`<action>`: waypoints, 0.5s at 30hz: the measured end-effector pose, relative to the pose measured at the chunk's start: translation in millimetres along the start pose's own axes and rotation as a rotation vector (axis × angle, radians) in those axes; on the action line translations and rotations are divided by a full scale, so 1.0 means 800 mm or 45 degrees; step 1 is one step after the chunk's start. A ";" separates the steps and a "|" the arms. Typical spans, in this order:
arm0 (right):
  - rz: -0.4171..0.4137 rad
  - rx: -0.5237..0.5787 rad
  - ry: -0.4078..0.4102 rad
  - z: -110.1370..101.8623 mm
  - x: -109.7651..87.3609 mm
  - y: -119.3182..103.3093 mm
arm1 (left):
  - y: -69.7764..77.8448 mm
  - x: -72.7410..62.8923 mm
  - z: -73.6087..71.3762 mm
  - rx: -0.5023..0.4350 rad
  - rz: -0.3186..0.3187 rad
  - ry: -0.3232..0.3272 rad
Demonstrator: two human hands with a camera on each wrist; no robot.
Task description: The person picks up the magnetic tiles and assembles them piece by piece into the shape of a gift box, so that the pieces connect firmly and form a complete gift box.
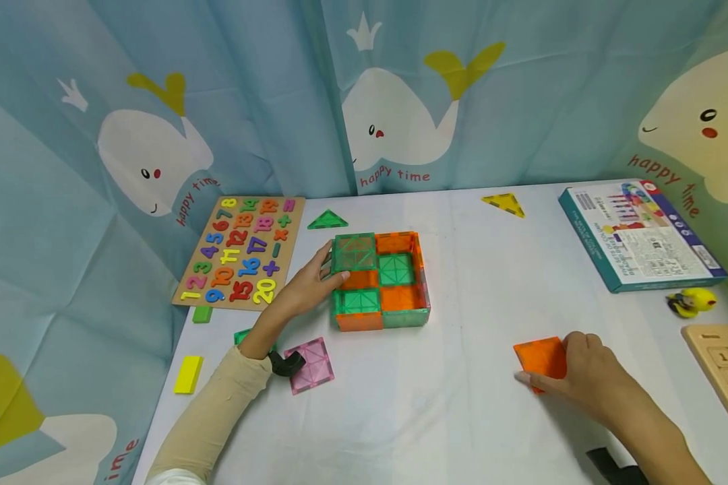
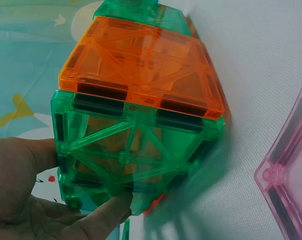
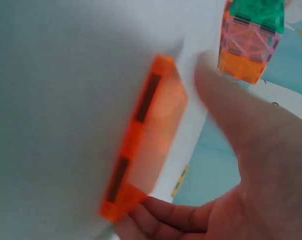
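Right hand: thumb and fingers (image 1: 600,377) gripping an orange tile, thumb blurry in the right wrist view
Orange tile: (image 1: 542,360) tilted in that grip, over the right front of the table (image 1: 455,417), well apart from the tile box
Left hand: (image 1: 309,286) holding the tile box by its left side, thumb and fingers spread around a green see-through panel
Tile box: (image 1: 358,322) orange, green and a bit of pink, sitting mid-table, checkered squares showing inside
Pink square: (image 1: 313,366) flat on the table, right beside the left wrist
Green triangle: (image 1: 327,219) lying behind the tile box
Yellow triangle: (image 1: 505,203) off by itself toward the back
Number board: (image 1: 288,250) back left, loaded with colorful digits
Blocks: a green block (image 1: 202,314) just by that board, a yellow block (image 1: 189,374) nearer the front
Far right: printed carton (image 1: 649,236), little yellow-and-black toy (image 1: 691,301), wooden number tray (image 1: 699,340)
Backdrop: blue whale curtain (image 1: 279,87), "happy time" all over it
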State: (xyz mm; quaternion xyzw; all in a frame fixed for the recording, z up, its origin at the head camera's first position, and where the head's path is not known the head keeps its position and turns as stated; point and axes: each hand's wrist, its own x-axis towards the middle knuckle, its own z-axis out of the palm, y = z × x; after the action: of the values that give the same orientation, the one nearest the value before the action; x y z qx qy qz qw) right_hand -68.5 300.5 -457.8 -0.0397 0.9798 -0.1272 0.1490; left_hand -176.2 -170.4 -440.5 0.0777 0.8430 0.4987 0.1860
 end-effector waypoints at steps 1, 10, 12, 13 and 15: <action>0.003 0.006 0.016 0.002 -0.001 0.000 | 0.000 0.000 0.000 0.000 0.002 -0.002; 0.016 0.226 0.102 0.015 -0.011 0.004 | -0.002 0.000 -0.001 -0.015 0.015 -0.017; 0.062 0.233 0.091 0.015 -0.015 0.008 | -0.002 0.000 -0.001 -0.021 0.016 -0.022; 0.082 0.233 0.084 0.015 -0.016 0.010 | -0.002 0.000 -0.001 -0.024 0.018 -0.024; 0.117 0.234 0.056 0.013 -0.017 0.013 | -0.003 0.000 -0.001 -0.027 0.020 -0.025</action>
State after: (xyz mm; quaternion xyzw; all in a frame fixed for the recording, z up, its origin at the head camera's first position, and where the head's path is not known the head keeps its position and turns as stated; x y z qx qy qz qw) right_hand -52.6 310.0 -466.2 0.0217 0.9678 -0.2105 0.1360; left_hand -176.4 -172.4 -442.1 0.0874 0.8352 0.5083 0.1912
